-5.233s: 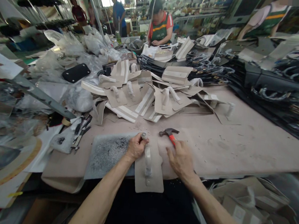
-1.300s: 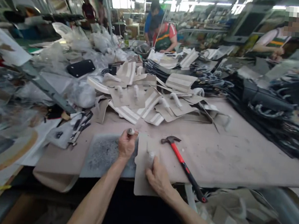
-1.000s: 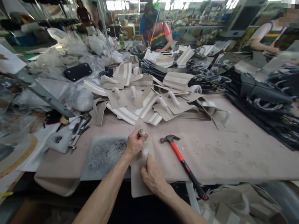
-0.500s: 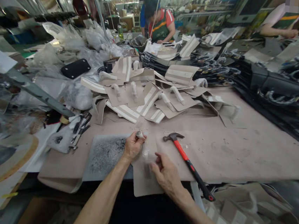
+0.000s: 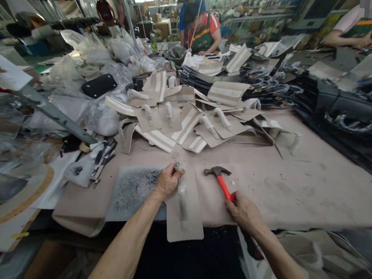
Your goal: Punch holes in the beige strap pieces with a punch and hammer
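Note:
My left hand (image 5: 169, 181) is closed in a pinch around the upper end of a plastic-wrapped strap (image 5: 183, 198). The strap runs down the face of a beige panel (image 5: 194, 221), whose near edge juts over the table's front. A round metal-looking end (image 5: 177, 166) shows above my thumb; its detail is too small to make out. To the right, my right hand (image 5: 244, 210) is wrapped around the red and black handle of a claw hammer (image 5: 223, 186). The hammer's head lies at the tabletop, right of the panel.
A grey board speckled black (image 5: 135, 187) lies left of the panel. Beyond it is a heap of beige panels with wrapped straps (image 5: 188, 118). Black bag parts (image 5: 344, 102) are stacked at the right. Cutting tools (image 5: 103, 162) lie at the left. A co-worker (image 5: 204, 34) bends over the far side.
My right hand has moved from the panel to the hammer and closed around its handle. The left hand keeps its pinch on the strap's upper end.

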A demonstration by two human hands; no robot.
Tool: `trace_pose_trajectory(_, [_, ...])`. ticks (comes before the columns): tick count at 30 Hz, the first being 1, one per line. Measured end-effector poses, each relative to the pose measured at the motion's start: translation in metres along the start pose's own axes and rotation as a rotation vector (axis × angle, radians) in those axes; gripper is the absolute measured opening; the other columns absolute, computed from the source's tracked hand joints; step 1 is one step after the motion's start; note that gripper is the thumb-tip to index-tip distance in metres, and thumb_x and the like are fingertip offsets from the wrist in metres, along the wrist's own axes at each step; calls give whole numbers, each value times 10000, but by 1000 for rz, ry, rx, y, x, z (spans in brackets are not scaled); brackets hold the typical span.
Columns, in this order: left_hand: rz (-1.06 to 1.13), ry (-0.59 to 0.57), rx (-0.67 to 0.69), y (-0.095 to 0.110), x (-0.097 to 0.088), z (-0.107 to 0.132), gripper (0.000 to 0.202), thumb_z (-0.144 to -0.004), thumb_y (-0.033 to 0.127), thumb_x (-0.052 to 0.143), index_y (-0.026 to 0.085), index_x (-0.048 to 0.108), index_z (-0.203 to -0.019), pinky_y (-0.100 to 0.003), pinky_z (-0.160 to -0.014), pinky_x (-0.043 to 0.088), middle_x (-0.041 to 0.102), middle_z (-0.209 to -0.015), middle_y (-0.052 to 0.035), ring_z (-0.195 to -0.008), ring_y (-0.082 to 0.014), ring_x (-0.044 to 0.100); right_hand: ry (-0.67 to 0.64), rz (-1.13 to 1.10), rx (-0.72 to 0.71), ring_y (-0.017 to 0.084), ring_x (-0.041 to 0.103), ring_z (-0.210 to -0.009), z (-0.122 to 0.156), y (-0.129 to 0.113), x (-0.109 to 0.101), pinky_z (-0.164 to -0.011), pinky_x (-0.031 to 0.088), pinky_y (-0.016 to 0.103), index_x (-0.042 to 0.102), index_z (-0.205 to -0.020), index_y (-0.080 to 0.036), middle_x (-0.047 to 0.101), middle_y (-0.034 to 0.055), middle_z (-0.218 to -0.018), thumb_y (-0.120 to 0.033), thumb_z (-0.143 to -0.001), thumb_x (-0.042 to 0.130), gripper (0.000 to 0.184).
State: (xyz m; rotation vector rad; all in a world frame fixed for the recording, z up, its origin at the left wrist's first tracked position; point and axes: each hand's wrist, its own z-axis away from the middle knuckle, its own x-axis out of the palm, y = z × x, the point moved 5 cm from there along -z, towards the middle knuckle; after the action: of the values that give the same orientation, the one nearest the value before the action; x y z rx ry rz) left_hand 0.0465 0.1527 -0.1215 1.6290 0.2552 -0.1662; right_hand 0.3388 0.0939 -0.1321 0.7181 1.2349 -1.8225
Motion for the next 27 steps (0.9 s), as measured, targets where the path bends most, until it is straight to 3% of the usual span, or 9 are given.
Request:
trace_pose_trajectory(4, [-108, -51, 88, 13, 1, 3, 88, -801, 201, 597, 206, 653, -869, -234, -728, 469, 703, -811, -4, -759, -152, 634, -357, -762, 171, 105, 391, -494, 15, -25, 14, -487, 367, 249, 397, -800, -230, 426, -47, -668, -356, -842, 459, 146])
trace_pose_trajectory(6, [-101, -39, 95, 15, 1, 4, 89, -801, 201, 592, 206, 649, -870, -232, -729, 462, 691, -799, 1, -751, -150, 621, -362, -904, 226, 86, 329, -437, 24, -40, 11, -428, 325, 227, 372, -812, -242, 393, -72, -650, -401, -841, 459, 183])
trace_pose_trajectory(9, [-98, -35, 97, 14, 2, 5, 78, -804, 210, 590, 204, 644, -860, -228, -717, 449, 670, -784, 6, -729, -143, 597, -99, -724, -8, 95, 352, -440, 28, -71, -16, -436, 291, 221, 373, -795, -245, 397, -73, -604, -498, -895, 413, 275])
trace_pose_trajectory(12, [-109, -48, 117, 12, 3, 6, 70, -812, 209, 576, 200, 639, -842, -227, -699, 440, 645, -761, 11, -704, -136, 576, 205, -291, -323, 123, 418, -502, 31, -106, -45, -508, 278, 251, 412, -784, -231, 459, -33, -587, -476, -951, 362, 300])
trace_pose_trajectory(17, [-110, -39, 79, 7, 3, 6, 91, -814, 241, 572, 188, 645, -824, -234, -652, 424, 616, -693, 12, -650, -141, 557, 115, 275, -490, 137, 429, -483, 26, -134, -59, -518, 174, 284, 515, -873, -205, 552, 11, -602, -356, -975, 383, 225])
trace_pose_trajectory(19, [-112, -51, 82, 7, 4, 7, 96, -811, 240, 569, 191, 650, -831, -235, -658, 423, 621, -703, 8, -667, -145, 562, 177, 282, -516, 129, 401, -463, 30, -144, -78, -513, 161, 283, 502, -862, -214, 536, 0, -590, -369, -975, 395, 220])
trace_pose_trajectory(22, [-80, -63, 84, 9, 4, 7, 100, -805, 251, 576, 200, 652, -845, -233, -684, 430, 641, -753, 3, -699, -146, 566, 455, 80, -497, 129, 400, -462, 44, -155, -112, -508, 207, 269, 459, -856, -228, 489, -14, -580, -431, -995, 331, 277])
trace_pose_trajectory(24, [-65, -62, 80, 10, 4, 7, 109, -801, 257, 581, 201, 655, -858, -237, -708, 435, 655, -780, -2, -724, -149, 574, 574, -25, -468, 138, 434, -482, 50, -154, -117, -520, 255, 267, 447, -862, -230, 489, -7, -590, -450, -1007, 273, 315])
trace_pose_trajectory(27, [-86, -53, 72, 9, 4, 6, 97, -799, 255, 581, 197, 653, -830, -240, -675, 421, 627, -721, 8, -676, -143, 551, 357, 129, -490, 142, 437, -469, 44, -148, -86, -514, 232, 279, 460, -823, -224, 509, 5, -567, -389, -1000, 311, 284])
